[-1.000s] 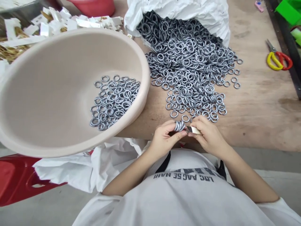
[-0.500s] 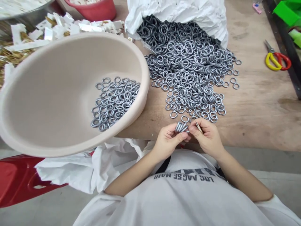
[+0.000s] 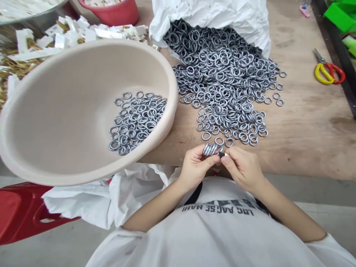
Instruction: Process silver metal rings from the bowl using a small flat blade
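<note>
Several grey metal rings [image 3: 210,149] stand side by side in a short row, gripped in my left hand [image 3: 193,168] at the table's front edge. My right hand [image 3: 246,168] meets it from the right, thumb and fingers pinched on a small dark piece with a pale end [image 3: 221,154]. That piece touches the right end of the row; its kind is mostly hidden by my fingertips. Just beyond my hands begins a large pile of loose metal rings [image 3: 222,81], spilling from a white sack [image 3: 211,13].
A big beige basin [image 3: 83,178] at the left holds more rings. Scissors [image 3: 328,72] with yellow and red handles lie at the right. A red bowl [image 3: 122,15], white and brown scraps [image 3: 59,40] and green items [image 3: 342,16] sit farther back. A red stool [image 3: 22,211] stands lower left.
My right hand has moved slightly left and closer to my left hand; its small piece now meets the row, showing a dark face. The ring row has shifted a little left.
</note>
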Motion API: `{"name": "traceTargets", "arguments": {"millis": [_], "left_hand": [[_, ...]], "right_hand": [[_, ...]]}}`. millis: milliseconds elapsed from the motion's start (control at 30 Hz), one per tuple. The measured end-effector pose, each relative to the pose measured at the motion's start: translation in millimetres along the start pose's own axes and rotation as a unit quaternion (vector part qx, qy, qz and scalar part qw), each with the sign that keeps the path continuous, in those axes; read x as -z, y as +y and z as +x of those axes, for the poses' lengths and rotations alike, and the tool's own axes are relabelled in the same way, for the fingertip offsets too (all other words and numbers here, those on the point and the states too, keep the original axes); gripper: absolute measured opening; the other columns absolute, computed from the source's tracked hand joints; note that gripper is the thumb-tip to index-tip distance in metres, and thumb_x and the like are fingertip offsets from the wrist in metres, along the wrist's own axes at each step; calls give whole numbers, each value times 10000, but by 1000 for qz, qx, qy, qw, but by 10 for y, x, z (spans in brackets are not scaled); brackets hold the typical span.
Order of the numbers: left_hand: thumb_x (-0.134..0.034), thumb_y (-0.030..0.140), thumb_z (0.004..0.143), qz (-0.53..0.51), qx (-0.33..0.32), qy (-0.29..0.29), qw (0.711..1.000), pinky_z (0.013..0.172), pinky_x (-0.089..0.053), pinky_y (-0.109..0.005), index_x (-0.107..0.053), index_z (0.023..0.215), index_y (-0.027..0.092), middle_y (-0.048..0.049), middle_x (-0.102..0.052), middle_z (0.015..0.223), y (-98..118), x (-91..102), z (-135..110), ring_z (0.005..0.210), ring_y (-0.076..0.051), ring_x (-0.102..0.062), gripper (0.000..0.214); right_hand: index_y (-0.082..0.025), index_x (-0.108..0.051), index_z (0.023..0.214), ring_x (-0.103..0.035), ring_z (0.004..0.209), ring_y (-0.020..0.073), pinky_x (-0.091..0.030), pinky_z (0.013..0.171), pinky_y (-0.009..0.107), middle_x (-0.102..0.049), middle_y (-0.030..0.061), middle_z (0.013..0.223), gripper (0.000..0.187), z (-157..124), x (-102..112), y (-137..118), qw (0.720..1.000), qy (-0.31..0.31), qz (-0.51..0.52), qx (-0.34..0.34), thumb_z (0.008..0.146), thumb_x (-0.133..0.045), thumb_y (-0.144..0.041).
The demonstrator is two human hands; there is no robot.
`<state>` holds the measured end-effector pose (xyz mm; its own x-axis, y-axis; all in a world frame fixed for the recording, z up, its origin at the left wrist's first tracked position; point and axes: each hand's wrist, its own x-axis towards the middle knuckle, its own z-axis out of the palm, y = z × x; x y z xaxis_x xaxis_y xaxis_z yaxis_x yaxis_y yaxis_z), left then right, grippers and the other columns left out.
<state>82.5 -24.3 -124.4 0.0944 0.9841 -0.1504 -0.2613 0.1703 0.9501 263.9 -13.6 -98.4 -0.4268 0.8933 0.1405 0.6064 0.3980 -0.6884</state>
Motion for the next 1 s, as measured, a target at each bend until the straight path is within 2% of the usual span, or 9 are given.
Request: {"name": "traceTargets", "arguments": {"millis": [133, 200, 367, 467, 567, 667, 800, 900, 1000], "left_hand": [[-793, 329, 829, 9, -6, -60, 998, 652, -576, -253, -721, 852, 155, -30, -724, 728, 33, 15, -82, 649, -142, -670, 189], [-783, 322, 843, 5, -22, -56, 998, 682, -583, -257, -723, 868, 160, -36, -738, 741, 48, 49, -95, 668, -143, -688, 175], [-807, 374, 813, -65, -70, 123, 988, 690, -587, -247, -668, 904, 178, -2, -706, 747, 54, 184, 23, 661, -116, -674, 256], [-852, 328, 762, -52, -76, 146, 985, 718, -578, -244, -669, 856, 177, 11, -686, 732, 38, 222, 57, 669, -108, -653, 255], [-835, 320, 783, -6, -68, 122, 990, 700, -555, -232, -713, 828, 169, -4, -695, 733, 30, 197, 29, 673, -112, -633, 199], [-800, 327, 821, 30, -30, 41, 998, 673, -547, -225, -760, 906, 162, -23, -714, 767, 47, 144, 4, 679, -120, -639, 189], [-760, 343, 860, 12, 21, -56, 998, 619, -561, -227, -737, 964, 162, -21, -708, 753, 68, 89, 5, 642, -125, -658, 210], [-764, 346, 856, 9, 12, -55, 998, 641, -581, -241, -709, 929, 157, -28, -718, 745, 51, 50, -8, 656, -140, -679, 210], [-781, 340, 840, 8, -2, -35, 999, 685, -604, -261, -706, 907, 163, -37, -744, 779, 24, 5, -37, 696, -157, -708, 204]], "right_hand": [[-216, -497, 735, -488, 599, 141, -298, 592, 276, -530, -13, 646, 449, 84, 35, 129, 997, -2, -22, -76, 1053, -350, -497], [-218, -524, 761, -514, 617, 153, -303, 596, 280, -556, -8, 662, 469, 146, 54, 174, 992, -4, -47, -114, 1059, -323, -519], [-251, -636, 1138, -631, 804, 211, -281, 584, 309, -686, 53, 1029, 315, 308, -32, 127, 972, -46, -216, -83, 997, -519, -507], [-246, -656, 1120, -629, 801, 214, -266, 568, 323, -663, 68, 1069, 209, 358, -81, 97, 957, -64, -271, -77, 997, -546, -373], [-216, -655, 1009, -608, 829, 203, -339, 619, 309, -634, 61, 998, 150, 337, -27, 92, 984, -55, -163, -52, 1001, -541, -314], [-208, -623, 914, -582, 820, 181, -409, 708, 292, -610, 29, 883, 163, 269, 69, 85, 997, -60, 41, 1, 1001, -559, -329], [-209, -621, 913, -566, 806, 170, -423, 734, 290, -623, 18, 852, 134, 179, 84, 77, 988, -37, 149, 12, 987, -581, -314], [-214, -618, 953, -565, 742, 152, -429, 695, 280, -629, -4, 812, 158, 141, -1, 80, 973, -16, 224, -45, 962, -621, -372], [-222, -597, 962, -540, 639, 130, -415, 610, 261, -606, -28, 748, 226, 125, -77, 91, 936, -20, 334, -106, 968, -594, -448]]}}
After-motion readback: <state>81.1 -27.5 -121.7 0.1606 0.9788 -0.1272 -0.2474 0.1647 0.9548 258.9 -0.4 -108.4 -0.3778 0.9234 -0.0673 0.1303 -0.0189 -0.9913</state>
